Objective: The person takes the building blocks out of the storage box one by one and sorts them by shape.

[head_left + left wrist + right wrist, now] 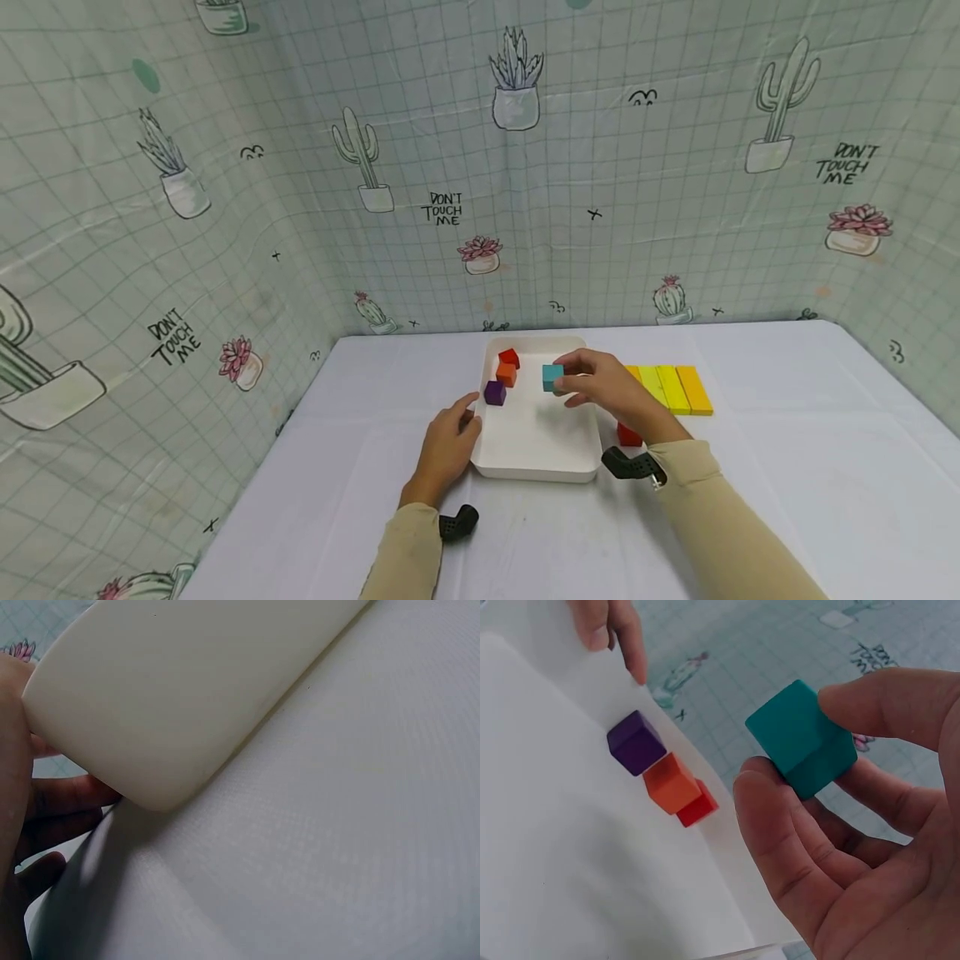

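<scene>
My right hand [592, 382] pinches a teal cube [801, 739] between thumb and fingers, held up above the white tray [536, 454]. Inside the tray, along its left wall, a purple cube [495, 393], an orange cube [506, 374] and a red block [509, 358] sit in a row. My left hand [447, 443] lies at the tray's left side, fingertips right at the rim. Seen from the left wrist, its fingers [75, 793] extend loosely beside the tray's outer wall.
Right of the tray, several yellow and orange-yellow bars [672, 390] lie side by side, partly behind my right forearm. A red block [629, 435] sits between tray and forearm. A patterned cloth [562, 167] hangs behind the white table [810, 467].
</scene>
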{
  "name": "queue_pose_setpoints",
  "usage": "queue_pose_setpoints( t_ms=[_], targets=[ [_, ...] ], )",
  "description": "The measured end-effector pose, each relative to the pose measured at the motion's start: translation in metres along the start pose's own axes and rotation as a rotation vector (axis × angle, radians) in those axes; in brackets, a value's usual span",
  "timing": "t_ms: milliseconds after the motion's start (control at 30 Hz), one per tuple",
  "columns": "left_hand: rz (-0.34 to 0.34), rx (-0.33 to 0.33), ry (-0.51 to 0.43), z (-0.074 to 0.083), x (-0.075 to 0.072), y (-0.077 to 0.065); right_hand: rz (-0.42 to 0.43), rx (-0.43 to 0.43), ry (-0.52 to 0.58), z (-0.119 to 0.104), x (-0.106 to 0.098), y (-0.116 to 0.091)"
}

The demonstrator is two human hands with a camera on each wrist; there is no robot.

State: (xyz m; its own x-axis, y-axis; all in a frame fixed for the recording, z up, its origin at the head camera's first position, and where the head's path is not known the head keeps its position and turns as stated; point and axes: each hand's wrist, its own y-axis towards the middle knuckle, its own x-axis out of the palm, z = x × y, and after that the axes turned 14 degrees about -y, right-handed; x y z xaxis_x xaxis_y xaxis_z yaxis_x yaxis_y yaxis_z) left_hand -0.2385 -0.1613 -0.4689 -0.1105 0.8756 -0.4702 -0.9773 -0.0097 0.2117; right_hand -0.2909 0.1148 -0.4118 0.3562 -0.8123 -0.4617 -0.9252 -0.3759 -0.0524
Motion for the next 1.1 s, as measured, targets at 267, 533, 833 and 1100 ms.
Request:
queue_pose_setpoints(
  t_ms=[267,533,833,1100],
  targets=[
    [-0.006,0.006,0.002,-0.001,0.001,0.000,0.039,-0.018,0.069,0.003,-0.005,-0.008],
    [-0.001,-0.007,0.000,-0.001,0.001,0.000,0.048,-0.004,0.049,0.007,-0.014,-0.017],
    [-0.001,-0.023,-0.009,-0.001,0.002,0.000,0.057,-0.032,0.033,0.013,-0.034,-0.032],
    [0.001,-0.025,-0.008,-0.001,0.002,0.001,0.054,-0.007,0.054,0.018,-0.046,-0.040]
  ],
)
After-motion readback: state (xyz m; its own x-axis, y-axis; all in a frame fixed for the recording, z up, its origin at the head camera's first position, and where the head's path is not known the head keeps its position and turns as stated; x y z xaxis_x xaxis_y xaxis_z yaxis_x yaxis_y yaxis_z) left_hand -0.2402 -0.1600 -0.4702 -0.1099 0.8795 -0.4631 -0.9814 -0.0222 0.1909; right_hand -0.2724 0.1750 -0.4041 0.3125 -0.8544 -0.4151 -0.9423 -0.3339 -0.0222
